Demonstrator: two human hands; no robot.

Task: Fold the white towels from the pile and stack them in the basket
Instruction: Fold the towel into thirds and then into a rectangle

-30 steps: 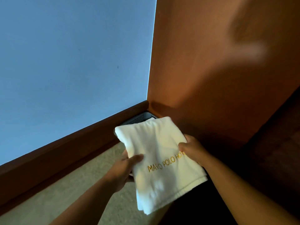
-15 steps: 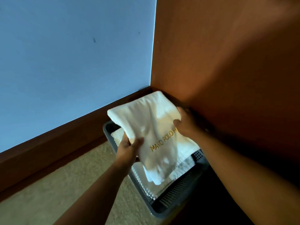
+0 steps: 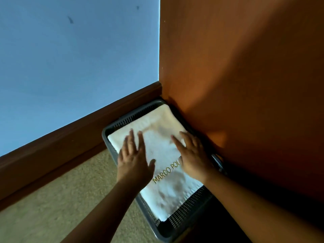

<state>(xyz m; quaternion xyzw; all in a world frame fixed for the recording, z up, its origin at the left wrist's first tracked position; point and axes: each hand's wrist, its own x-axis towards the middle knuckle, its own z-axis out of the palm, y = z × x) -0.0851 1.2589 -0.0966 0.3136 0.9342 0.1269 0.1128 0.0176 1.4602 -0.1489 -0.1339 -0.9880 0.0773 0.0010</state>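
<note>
Head view: down into a room corner, both forearms reaching in from the bottom edge.
Folded white terry towel [image 3: 157, 142]: flat inside the basket, long side running from the corner toward the viewer and covering most of the basket's floor. Set square to the walls, likely so later towels stack evenly.
Dark grey plastic mesh basket [image 3: 191, 206]: on the floor, pushed right into the corner, one side along the skirting board, the other against the orange-brown panel. Bare mesh shows at the near end, past the towel's edge.
Left hand [image 3: 134, 160]: palm down on the towel's left half, fingers [image 3: 130, 139] straight and slightly spread, gripping nothing. Probably pressing the fold flat.
Right hand [image 3: 192, 158]: palm down on the right half, fingers straight and apart, clamped on nothing. Same flattening job, judging by the pose.
Gold stitched lettering [image 3: 166, 172]: face up between the hands, reads "MARCO POL", the rest hidden under the right hand.
Under the towel: edges soft with blur, so impossible to say whether other towels lie beneath.
Pile of unfolded towels: out of sight.
Surroundings: brown wooden skirting board [image 3: 70, 137], pale blue wall [image 3: 70, 67], orange-brown panel [image 3: 245, 85], beige carpet [image 3: 52, 207].
Step in hand: seating this towel in the basket.
Risk: dragging the palms sideways could ruffle the top layer, so a straight lift looks safer.
</note>
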